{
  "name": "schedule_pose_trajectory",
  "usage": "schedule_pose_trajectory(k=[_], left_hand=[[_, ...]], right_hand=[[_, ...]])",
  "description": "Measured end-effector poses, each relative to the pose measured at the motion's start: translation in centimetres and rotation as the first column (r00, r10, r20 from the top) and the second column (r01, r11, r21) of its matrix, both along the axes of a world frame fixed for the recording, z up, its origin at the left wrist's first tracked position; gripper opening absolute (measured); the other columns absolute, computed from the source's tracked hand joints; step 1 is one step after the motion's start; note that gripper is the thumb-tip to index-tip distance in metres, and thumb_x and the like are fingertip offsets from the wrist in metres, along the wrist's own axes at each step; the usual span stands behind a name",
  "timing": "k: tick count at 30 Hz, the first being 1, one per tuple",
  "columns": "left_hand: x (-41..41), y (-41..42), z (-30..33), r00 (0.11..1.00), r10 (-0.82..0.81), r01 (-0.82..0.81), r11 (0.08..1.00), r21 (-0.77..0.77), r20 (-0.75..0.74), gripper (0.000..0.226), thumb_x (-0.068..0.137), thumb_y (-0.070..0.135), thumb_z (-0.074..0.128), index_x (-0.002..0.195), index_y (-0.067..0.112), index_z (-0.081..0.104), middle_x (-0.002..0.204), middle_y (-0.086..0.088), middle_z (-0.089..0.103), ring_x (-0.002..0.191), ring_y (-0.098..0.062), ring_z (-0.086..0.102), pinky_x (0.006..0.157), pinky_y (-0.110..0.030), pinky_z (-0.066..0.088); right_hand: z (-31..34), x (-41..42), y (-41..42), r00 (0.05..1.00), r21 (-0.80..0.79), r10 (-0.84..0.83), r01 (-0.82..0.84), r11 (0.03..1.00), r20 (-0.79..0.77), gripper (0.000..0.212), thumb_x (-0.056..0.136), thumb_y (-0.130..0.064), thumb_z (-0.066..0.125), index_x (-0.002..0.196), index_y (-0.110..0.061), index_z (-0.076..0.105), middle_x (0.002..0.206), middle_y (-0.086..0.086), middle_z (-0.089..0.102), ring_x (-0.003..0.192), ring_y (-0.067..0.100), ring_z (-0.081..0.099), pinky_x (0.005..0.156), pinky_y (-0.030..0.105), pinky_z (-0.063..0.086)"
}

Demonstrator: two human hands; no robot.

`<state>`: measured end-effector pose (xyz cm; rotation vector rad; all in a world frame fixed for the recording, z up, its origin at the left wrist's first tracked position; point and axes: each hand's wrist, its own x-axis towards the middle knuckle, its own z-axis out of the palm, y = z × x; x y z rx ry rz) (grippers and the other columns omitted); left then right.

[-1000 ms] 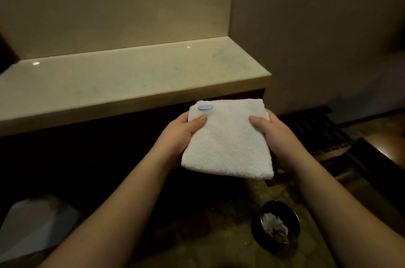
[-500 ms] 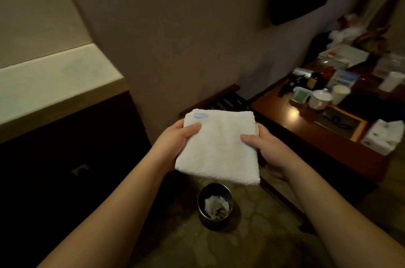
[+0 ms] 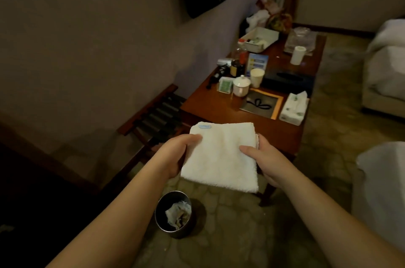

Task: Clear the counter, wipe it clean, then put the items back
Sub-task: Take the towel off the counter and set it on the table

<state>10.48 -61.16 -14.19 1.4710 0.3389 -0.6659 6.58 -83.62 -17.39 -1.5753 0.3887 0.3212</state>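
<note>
A folded white towel with a small blue label is held flat in front of me. My left hand grips its left edge, thumb on top. My right hand grips its right edge. Beyond the towel stands a brown wooden table crowded with items: a lidded white cup, a paper cup, a tissue pack, a black tissue box, bottles, a white tray. The counter is out of view.
A small dark bin with crumpled paper stands on the floor below my hands. A slatted luggage rack sits against the wall at left. A bed is at far right, white fabric at the right edge.
My view has swung right, from the pale counter to the cluttered wooden table. Both hands still hold the folded towel in the same way.
</note>
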Motion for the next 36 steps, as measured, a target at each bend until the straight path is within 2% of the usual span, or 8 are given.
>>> schedule_pose_trajectory(k=[3,6,9,17,24,27,32,36], left_hand=[[1.4,-2.9,-0.8,0.996,-0.085,0.085,0.996,0.029,-0.007,0.028,0.092,0.022,0.059,0.118,0.01,0.059,0.098,-0.009,0.074,0.088,-0.029,0.071,0.068,-0.037,0.055],[3.1,-5.3,-2.1,0.987,-0.161,0.161,0.983,0.082,-0.003,0.041,0.087,0.017,0.065,0.126,0.014,0.054,0.11,-0.01,0.07,0.096,-0.031,0.069,0.073,-0.044,0.057],[4.7,-7.2,-3.2,0.976,-0.217,0.211,0.963,0.166,0.02,0.049,0.086,0.017,0.068,0.131,0.017,0.049,0.113,-0.006,0.066,0.097,-0.028,0.067,0.073,-0.043,0.058],[12.4,-9.5,-6.7,0.974,-0.227,0.221,0.953,0.208,0.002,0.053,0.086,0.017,0.067,0.135,0.02,0.047,0.117,-0.004,0.062,0.102,-0.029,0.061,0.09,-0.052,0.052],[22.7,-9.0,-9.9,0.976,-0.209,0.217,0.943,0.253,-0.06,0.042,0.088,0.017,0.064,0.126,0.022,0.048,0.111,-0.002,0.06,0.101,-0.029,0.06,0.09,-0.054,0.052],[26.6,-8.6,-11.4,0.976,-0.207,0.216,0.928,0.304,-0.06,0.044,0.088,0.018,0.064,0.129,0.022,0.048,0.111,-0.001,0.059,0.102,-0.029,0.059,0.092,-0.054,0.05],[32.1,-8.3,-13.7,0.969,-0.243,0.242,0.887,0.393,-0.048,0.048,0.089,0.02,0.063,0.134,0.022,0.047,0.117,0.001,0.056,0.106,-0.028,0.057,0.095,-0.054,0.048],[35.8,-8.1,-15.4,0.96,-0.276,0.264,0.854,0.448,-0.039,0.05,0.089,0.022,0.064,0.135,0.023,0.046,0.125,-0.001,0.055,0.108,-0.028,0.056,0.097,-0.054,0.047]], right_hand=[[-1.4,-0.1,-2.5,0.996,0.018,-0.084,0.084,0.996,-0.036,0.063,0.088,-0.031,0.067,0.141,-0.034,0.032,0.127,-0.008,0.053,0.114,0.018,0.054,0.101,0.049,0.045],[-2.8,0.0,-4.3,0.989,0.021,-0.139,0.14,0.99,-0.057,0.059,0.089,-0.031,0.066,0.139,-0.033,0.035,0.129,-0.007,0.053,0.115,0.019,0.054,0.103,0.05,0.043],[-3.6,0.8,-5.5,0.984,-0.002,-0.163,0.163,0.987,-0.072,0.055,0.089,-0.033,0.065,0.136,-0.035,0.037,0.127,-0.009,0.053,0.115,0.018,0.054,0.101,0.048,0.045],[-6.4,8.1,-7.5,0.971,-0.068,-0.189,0.18,0.981,-0.149,0.056,0.088,-0.032,0.066,0.136,-0.033,0.037,0.129,-0.006,0.052,0.119,0.021,0.052,0.103,0.052,0.043],[-9.6,18.5,-6.6,0.957,-0.016,-0.188,0.19,0.982,-0.222,0.057,0.089,-0.021,0.062,0.139,-0.029,0.036,0.127,-0.004,0.055,0.116,0.023,0.054,0.102,0.052,0.044],[-10.8,22.4,-5.7,0.947,-0.013,-0.199,0.202,0.979,-0.253,0.053,0.09,-0.019,0.062,0.136,-0.028,0.037,0.127,-0.002,0.055,0.116,0.023,0.054,0.101,0.051,0.045],[-13.1,27.3,-4.6,0.926,0.003,-0.254,0.266,0.964,-0.28,0.054,0.09,-0.018,0.063,0.138,-0.026,0.04,0.129,-0.001,0.056,0.115,0.023,0.055,0.099,0.05,0.046],[-14.4,30.5,-4.0,0.912,-0.021,-0.282,0.288,0.957,-0.297,0.049,0.09,-0.018,0.064,0.134,-0.024,0.042,0.122,-0.004,0.056,0.113,0.02,0.054,0.099,0.047,0.047]])
